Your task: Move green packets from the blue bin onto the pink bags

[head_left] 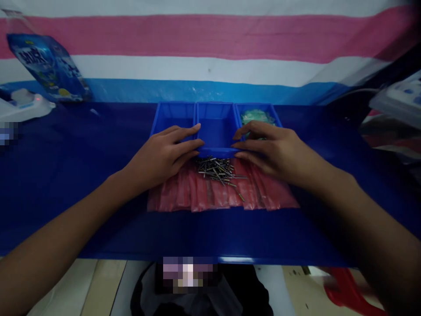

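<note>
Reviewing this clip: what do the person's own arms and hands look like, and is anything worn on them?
Both are bare. The left hand and right hand show no gloves, rings, watch or wristband, and both forearms are uncovered to the frame edges, with no sleeve in view. The dim light hides finer marks.

A blue printed pouch [49,66] leans against the striped backdrop [210,39] at far left — pink, white and blue bands. Beside it a white device [24,105] lies on the dark blue table [66,175]. At far right sits a pale plastic case [399,98]; a red stool [348,292] shows below the table's edge.
</note>
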`<action>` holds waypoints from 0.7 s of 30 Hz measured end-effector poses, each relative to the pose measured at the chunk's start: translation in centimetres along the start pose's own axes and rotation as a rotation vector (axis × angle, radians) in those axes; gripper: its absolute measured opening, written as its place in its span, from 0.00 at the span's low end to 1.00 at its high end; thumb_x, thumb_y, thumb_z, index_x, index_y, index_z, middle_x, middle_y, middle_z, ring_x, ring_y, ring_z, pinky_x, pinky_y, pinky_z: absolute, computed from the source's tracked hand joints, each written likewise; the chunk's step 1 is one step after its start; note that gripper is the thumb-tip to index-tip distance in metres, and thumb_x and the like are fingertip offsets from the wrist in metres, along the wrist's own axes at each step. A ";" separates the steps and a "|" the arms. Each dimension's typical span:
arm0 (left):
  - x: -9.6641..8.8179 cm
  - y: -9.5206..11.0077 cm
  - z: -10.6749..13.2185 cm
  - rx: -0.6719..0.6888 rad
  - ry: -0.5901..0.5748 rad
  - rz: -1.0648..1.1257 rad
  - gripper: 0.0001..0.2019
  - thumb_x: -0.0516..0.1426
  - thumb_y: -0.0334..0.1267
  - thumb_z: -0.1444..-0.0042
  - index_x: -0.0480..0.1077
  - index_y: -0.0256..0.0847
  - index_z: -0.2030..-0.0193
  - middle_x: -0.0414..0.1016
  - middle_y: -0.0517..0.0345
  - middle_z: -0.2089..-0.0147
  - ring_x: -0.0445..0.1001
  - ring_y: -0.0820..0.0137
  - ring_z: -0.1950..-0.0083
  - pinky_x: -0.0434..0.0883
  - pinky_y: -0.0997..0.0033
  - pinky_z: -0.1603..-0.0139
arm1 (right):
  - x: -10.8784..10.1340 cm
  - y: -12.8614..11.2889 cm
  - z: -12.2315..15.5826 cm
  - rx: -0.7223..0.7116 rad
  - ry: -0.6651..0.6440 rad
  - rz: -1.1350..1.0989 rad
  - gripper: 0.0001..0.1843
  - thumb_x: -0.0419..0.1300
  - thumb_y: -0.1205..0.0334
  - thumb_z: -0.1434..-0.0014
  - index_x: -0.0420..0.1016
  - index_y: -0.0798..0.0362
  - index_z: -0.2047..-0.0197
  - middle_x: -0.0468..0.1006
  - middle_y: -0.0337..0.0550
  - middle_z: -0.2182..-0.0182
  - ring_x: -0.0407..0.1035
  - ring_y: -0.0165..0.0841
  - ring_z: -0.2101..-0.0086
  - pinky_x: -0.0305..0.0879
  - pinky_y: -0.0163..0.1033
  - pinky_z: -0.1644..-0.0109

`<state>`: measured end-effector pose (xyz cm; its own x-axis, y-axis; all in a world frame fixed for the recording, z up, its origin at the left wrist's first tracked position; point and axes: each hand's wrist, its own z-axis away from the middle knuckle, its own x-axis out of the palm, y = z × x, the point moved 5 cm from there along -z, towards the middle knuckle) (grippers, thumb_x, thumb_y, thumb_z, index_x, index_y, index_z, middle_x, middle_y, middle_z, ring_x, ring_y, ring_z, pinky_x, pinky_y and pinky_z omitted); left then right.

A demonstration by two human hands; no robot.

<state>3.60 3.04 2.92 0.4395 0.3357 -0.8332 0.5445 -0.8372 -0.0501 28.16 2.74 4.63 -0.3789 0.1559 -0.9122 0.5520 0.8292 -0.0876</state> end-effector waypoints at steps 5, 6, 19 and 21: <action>-0.5 0.0 0.2 0.022 0.044 0.033 0.10 0.61 0.37 0.26 0.80 0.39 0.43 0.79 0.47 0.33 0.84 0.59 0.40 0.85 0.55 0.38 | 0.1 -0.9 -0.2 0.030 -0.024 -0.015 0.14 0.59 0.61 0.25 0.87 0.53 0.53 0.82 0.54 0.49 0.81 0.43 0.55 0.81 0.48 0.52; -0.5 0.0 0.3 0.019 0.039 0.039 0.10 0.61 0.37 0.26 0.80 0.40 0.43 0.79 0.48 0.33 0.83 0.59 0.39 0.84 0.56 0.36 | 0.0 -1.1 -0.3 0.037 -0.029 -0.020 0.14 0.59 0.60 0.25 0.87 0.52 0.53 0.82 0.54 0.49 0.81 0.43 0.55 0.81 0.48 0.52; -0.7 0.3 0.2 0.006 0.053 0.071 0.11 0.60 0.36 0.25 0.81 0.39 0.42 0.79 0.46 0.33 0.84 0.57 0.38 0.86 0.53 0.40 | -3.4 7.5 -0.6 0.363 -0.471 0.049 0.43 0.76 0.50 0.43 0.75 0.49 0.27 0.81 0.61 0.36 0.80 0.54 0.46 0.76 0.57 0.46; -0.6 0.4 0.2 0.000 0.057 0.074 0.11 0.60 0.36 0.25 0.81 0.39 0.43 0.79 0.46 0.33 0.84 0.57 0.38 0.87 0.52 0.40 | -2.5 8.0 -2.0 0.390 -0.544 0.071 0.47 0.78 0.52 0.47 0.73 0.49 0.26 0.84 0.60 0.41 0.82 0.51 0.53 0.76 0.53 0.54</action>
<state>3.38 2.44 3.33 0.5185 0.2967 -0.8019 0.5088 -0.8608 0.0106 32.07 10.06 7.01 0.0398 -0.1744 -0.9839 0.8285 0.5563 -0.0651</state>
